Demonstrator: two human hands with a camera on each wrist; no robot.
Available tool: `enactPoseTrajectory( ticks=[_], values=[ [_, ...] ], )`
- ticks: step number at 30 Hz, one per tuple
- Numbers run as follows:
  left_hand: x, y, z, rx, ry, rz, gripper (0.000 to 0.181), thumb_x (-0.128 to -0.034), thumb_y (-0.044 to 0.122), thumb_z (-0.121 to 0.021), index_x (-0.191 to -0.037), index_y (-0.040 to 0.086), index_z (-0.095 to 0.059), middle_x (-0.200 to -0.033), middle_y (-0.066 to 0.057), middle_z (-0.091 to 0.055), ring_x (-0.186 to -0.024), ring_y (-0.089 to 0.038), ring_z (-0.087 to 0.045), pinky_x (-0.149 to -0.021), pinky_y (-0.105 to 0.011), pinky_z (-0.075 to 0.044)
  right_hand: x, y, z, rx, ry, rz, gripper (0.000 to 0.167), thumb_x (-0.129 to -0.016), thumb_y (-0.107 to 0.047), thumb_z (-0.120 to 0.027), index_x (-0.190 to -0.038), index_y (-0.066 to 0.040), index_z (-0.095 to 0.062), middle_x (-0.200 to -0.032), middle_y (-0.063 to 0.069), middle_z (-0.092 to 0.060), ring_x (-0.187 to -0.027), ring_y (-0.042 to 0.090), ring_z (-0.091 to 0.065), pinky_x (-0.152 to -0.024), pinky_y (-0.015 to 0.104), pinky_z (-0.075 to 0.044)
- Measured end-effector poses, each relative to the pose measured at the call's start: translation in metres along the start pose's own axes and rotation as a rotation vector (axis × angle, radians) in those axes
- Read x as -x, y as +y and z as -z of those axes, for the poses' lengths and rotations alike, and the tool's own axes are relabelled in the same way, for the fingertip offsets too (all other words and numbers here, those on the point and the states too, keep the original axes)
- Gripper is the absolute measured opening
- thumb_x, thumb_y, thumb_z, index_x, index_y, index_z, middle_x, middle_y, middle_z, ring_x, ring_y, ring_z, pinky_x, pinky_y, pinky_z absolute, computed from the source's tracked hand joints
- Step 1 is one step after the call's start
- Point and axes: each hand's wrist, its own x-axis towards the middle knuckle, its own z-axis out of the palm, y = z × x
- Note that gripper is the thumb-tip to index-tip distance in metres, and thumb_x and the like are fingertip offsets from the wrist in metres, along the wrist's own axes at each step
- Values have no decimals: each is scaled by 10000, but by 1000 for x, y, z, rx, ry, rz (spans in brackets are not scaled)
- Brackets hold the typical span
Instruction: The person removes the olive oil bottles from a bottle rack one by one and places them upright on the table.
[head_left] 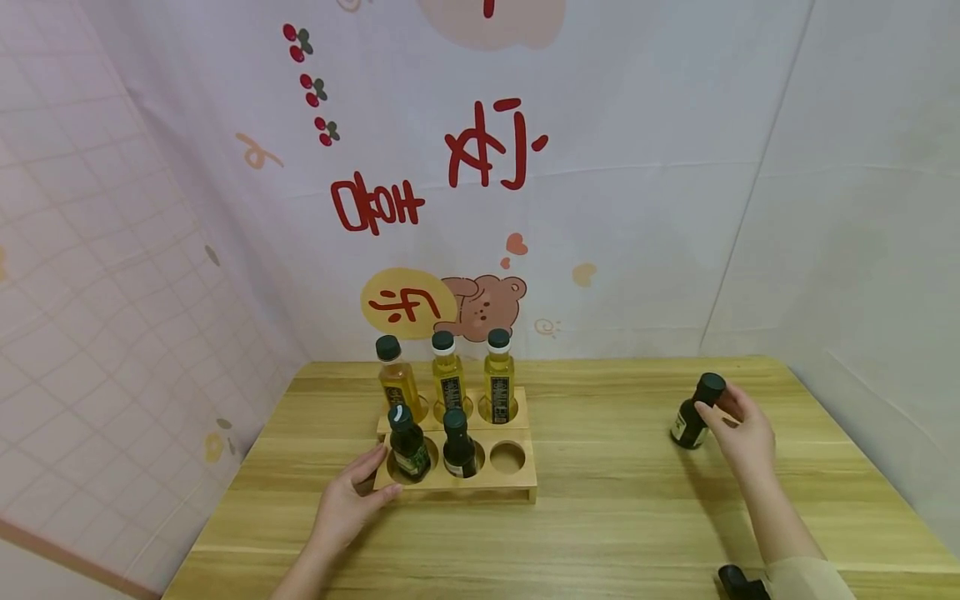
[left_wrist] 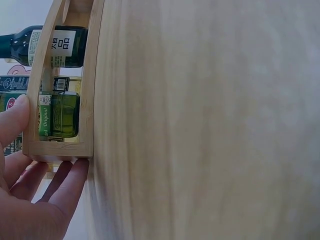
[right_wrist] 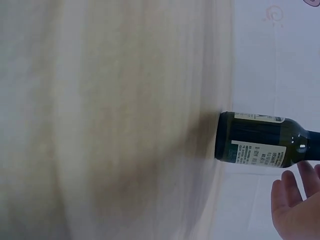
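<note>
A two-tier wooden rack [head_left: 459, 493] [left_wrist: 87, 100] stands left of centre. Its upper row bears a bottle of amber oil [head_left: 400, 390] and two of yellow oil [head_left: 452, 387] [head_left: 498, 385]; two dark bottles [head_left: 409, 454] [head_left: 459, 454] sit in the lower row, beside an empty round hole at the right. My left hand [head_left: 347, 504] [left_wrist: 35, 200] grips the rack's left end, thumb on one face and fingers against the side. Off to the right, my right hand [head_left: 742, 433] [right_wrist: 300, 205] holds a dark labelled bottle [head_left: 688, 423] [right_wrist: 257, 142] around its neck, its base at or close to the tabletop.
The wooden table [head_left: 600, 533] reaches back to a white printed cloth [head_left: 637, 208]. Near the right sleeve, a small black object [head_left: 738, 582] shows at the bottom edge of the head view. Wood surface lies between the rack and the right-hand bottle.
</note>
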Motion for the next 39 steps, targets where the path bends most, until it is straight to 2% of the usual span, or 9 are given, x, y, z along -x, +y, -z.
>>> enactPoseTrajectory(
  ticks=[2,4,9,13,17,21,27,33,39],
  values=[
    [0,0,0,3,-1,2,719,-779,256,-865,-1399,60,-556,-1471,-95,-492,-1379,-328,-406,-1097,-432,-354,4,1,2,10,-6,22,677,-982,-382,-623,-1509,-29,-389,-1393,257,-517,-1214,344,-489,-777,51,-387],
    [0,0,0,9,-3,5,717,-781,250,-864,-1400,59,-555,-1473,-95,-490,-1378,-325,-408,-1084,-425,-373,7,2,5,21,-3,39,674,-986,-382,-617,-1512,-30,-385,-1403,266,-504,-1213,310,-490,-776,40,-378],
    [-1,0,0,6,-6,8,720,-784,252,-862,-1403,57,-551,-1474,-100,-488,-1381,-329,-403,-1090,-437,-366,13,5,11,12,17,79,644,-990,-353,-620,-1492,-10,-409,-1356,253,-549,-1110,54,-511,-772,24,-374],
    [-1,0,0,-2,-5,3,722,-784,257,-862,-1403,53,-551,-1472,-107,-490,-1381,-337,-402,-1105,-450,-345,18,5,15,-15,37,96,605,-983,-323,-638,-1448,19,-456,-1244,85,-635,-1034,-70,-484,-767,30,-384],
    [-1,-1,0,1,-7,1,717,-787,255,-860,-1402,51,-552,-1471,-111,-490,-1380,-341,-401,-1109,-458,-338,23,4,18,-24,57,115,560,-974,-294,-658,-1399,35,-501,-1128,-117,-628,-1009,-104,-482,-767,30,-392],
    [-1,0,0,5,-8,6,714,-791,254,-857,-1403,51,-550,-1471,-110,-491,-1385,-342,-394,-1119,-460,-322,26,4,17,-10,58,143,508,-968,-264,-671,-1359,34,-542,-1076,-172,-623,-991,-105,-499,-772,34,-402],
    [-1,1,0,14,-13,13,713,-795,244,-854,-1407,46,-545,-1476,-100,-487,-1391,-332,-387,-1117,-449,-327,31,-2,13,-1,33,164,449,-956,-241,-691,-1301,26,-586,-1033,-135,-654,-961,-98,-517,-782,37,-414],
    [-1,2,0,12,-14,13,718,-795,249,-854,-1408,44,-543,-1477,-100,-486,-1394,-331,-382,-1124,-451,-316,40,-12,5,21,-21,218,432,-965,-249,-680,-1312,-8,-593,-1086,28,-673,-984,-110,-497,-815,45,-413],
    [0,1,0,8,-16,12,731,-790,269,-856,-1410,45,-541,-1478,-100,-484,-1396,-342,-376,-1132,-474,-302,45,-18,-9,19,-72,291,375,-957,-179,-690,-1289,-23,-611,-1105,155,-673,-1004,-37,-546,-846,72,-428]
  ],
)
